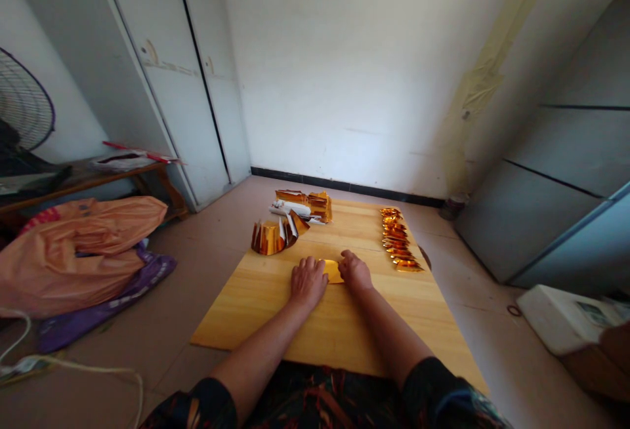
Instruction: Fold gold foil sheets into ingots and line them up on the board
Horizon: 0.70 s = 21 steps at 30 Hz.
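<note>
Head view: foil pile [321,206] and fanned stack [268,239] are set far left on the board [246,291], folded row [395,242] at right. Gold sheet [333,272], mid-board, is touched at left by left hand [308,281], laid nearly flat, at right by right hand [355,271], fingers curled, grip indiscernible. Board surface is exposed between right hand and row, and toward the near left corner.
</note>
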Each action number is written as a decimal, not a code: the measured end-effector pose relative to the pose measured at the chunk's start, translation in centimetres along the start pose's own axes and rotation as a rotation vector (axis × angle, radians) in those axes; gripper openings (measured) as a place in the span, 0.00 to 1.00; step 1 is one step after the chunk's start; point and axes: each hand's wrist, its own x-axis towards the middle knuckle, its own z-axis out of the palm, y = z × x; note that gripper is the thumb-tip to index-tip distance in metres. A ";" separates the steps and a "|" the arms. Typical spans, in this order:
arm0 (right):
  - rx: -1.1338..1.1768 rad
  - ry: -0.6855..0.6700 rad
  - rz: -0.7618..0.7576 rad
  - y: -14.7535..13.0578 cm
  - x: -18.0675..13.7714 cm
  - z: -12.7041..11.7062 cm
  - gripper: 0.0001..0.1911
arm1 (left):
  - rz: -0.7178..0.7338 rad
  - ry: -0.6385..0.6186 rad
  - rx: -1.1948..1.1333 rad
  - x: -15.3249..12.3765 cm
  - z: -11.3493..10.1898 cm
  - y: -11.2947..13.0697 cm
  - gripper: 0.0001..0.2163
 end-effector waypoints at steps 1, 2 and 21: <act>0.001 -0.003 0.007 0.0 0.0 0.0 0.16 | 0.001 -0.005 0.002 0.0 -0.1 0.0 0.10; 0.002 -0.005 0.015 0.0 0.0 0.0 0.16 | 0.005 -0.010 0.003 -0.1 -0.1 0.0 0.09; 0.012 0.010 -0.004 0.3 0.0 0.2 0.15 | 0.020 -0.019 -0.017 -0.6 -0.6 0.1 0.10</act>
